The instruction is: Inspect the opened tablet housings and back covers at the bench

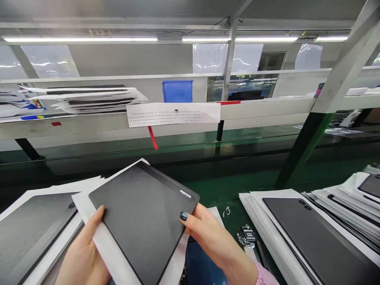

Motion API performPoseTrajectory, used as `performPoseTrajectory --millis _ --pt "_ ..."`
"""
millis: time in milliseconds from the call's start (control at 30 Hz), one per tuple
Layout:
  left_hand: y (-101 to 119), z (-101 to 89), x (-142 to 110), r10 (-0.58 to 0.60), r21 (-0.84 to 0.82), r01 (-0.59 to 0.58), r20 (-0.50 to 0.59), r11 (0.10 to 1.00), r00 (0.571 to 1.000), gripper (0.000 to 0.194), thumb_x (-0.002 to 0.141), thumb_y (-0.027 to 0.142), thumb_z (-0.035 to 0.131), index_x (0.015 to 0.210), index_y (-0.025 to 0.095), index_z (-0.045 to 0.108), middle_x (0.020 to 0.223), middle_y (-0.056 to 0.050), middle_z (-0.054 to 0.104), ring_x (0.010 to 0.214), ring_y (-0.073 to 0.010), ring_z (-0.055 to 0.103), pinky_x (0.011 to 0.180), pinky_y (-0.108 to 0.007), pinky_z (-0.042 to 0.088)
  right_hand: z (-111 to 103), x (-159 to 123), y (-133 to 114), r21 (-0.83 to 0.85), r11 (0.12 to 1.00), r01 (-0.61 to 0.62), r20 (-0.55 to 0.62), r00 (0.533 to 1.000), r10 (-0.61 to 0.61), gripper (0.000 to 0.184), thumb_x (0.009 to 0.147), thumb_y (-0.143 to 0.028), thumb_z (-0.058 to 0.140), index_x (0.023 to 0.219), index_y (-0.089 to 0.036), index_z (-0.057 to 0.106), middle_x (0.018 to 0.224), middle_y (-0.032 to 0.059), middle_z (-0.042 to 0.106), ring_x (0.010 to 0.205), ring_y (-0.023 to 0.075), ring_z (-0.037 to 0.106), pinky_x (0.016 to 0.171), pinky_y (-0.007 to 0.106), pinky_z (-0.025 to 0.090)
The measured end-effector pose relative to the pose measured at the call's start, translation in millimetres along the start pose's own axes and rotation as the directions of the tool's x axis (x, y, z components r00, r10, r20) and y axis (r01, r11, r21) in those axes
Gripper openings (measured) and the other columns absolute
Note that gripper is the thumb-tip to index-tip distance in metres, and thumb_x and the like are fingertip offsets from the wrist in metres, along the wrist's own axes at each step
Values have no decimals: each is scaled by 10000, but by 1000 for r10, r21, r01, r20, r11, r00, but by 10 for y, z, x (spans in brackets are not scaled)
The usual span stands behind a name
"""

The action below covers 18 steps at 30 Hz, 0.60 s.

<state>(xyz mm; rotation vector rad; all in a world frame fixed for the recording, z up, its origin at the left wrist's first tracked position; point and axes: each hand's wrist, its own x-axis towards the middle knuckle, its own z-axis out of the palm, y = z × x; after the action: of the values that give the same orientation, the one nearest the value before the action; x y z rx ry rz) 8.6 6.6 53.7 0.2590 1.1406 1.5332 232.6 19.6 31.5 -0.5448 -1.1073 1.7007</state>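
Observation:
Both my hands hold a black Positivo tablet with its textured back facing up, tilted across my view. My left hand grips its lower left edge, with the thumb on the back and a white paper sheet pinched against it. My right hand holds the right edge, one dark-painted fingernail resting on the back. Under the left side lies another dark tablet on white paper. To the right, a stack of dark tablets in white paper sits on the bench.
A green work surface runs beneath the stacks, with a small metal fitting near my right wrist. Beyond stand a white perforated sheet, a blue plastic bin, stacked papers on a shelf, and a steel post.

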Motion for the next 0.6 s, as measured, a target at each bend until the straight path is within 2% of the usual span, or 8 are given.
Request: performPoseTrajectory --millis 100,200,267,333,400,433,500,600 --pt "24 10 -70 -130 15 129 127 991 983 542 959 291 552 1473 125 509 1102 -172 784 1037 -407 721 920 -546 594 30 -51 -9 66 998 19 -41 999 -17 330 768 -268 808 1079 -209 719 1145 59 759 1117 248 673 1014 376 492" --pt "60 48 -156 -264 4 271 241 963 934 566 946 304 580 1486 160 497 1068 -161 797 1079 -408 708 945 -560 573 -16 -72 -75 153 988 27 -188 982 2 287 736 -217 766 1021 -211 741 1084 62 786 1062 273 705 899 368 557" --pt "71 75 -174 -288 -39 309 272 950 918 550 946 307 580 1479 188 512 1060 -141 805 1128 -387 689 1001 -536 540 -71 -85 -136 143 987 67 -271 962 -26 283 751 -237 759 1034 -222 750 1081 65 791 1045 286 715 866 379 579" --pt "65 84 -145 -255 -104 292 270 951 928 524 948 288 573 1462 195 534 1074 -135 806 1164 -372 673 1045 -510 510 -129 -118 -198 21 990 138 -327 937 -124 308 789 -298 765 1091 -239 752 1119 71 786 1062 303 712 892 412 586" --pt "45 74 -95 -216 -156 264 270 952 938 502 960 270 536 1451 166 545 1113 -153 795 1198 -367 653 1068 -503 490 -179 -181 -257 -254 946 201 -341 897 -282 278 857 -338 730 1121 -255 759 1130 73 787 1069 313 717 923 437 589" --pt "30 68 -76 -208 -169 260 277 951 938 494 969 273 512 1445 143 548 1137 -169 785 1214 -369 643 1072 -505 485 -195 -219 -282 -433 871 231 -288 881 -377 253 896 -314 691 1134 -266 763 1141 69 786 1082 312 719 945 443 586" --pt "-8 72 -73 -204 -177 266 306 948 930 491 987 301 466 1422 96 564 1170 -201 767 1234 -377 631 1069 -513 485 -201 -289 -308 -737 580 347 -11 852 -524 341 942 -177 589 1224 -304 734 1219 45 763 1147 288 703 1007 423 565" --pt "-69 141 -160 -189 -204 268 338 942 922 507 996 390 445 1365 90 622 1133 -200 781 1207 -382 655 1039 -510 514 -120 -322 -232 -807 71 586 497 739 -455 578 909 -24 491 1422 -273 588 1371 72 679 1269 258 632 1121 406 479"
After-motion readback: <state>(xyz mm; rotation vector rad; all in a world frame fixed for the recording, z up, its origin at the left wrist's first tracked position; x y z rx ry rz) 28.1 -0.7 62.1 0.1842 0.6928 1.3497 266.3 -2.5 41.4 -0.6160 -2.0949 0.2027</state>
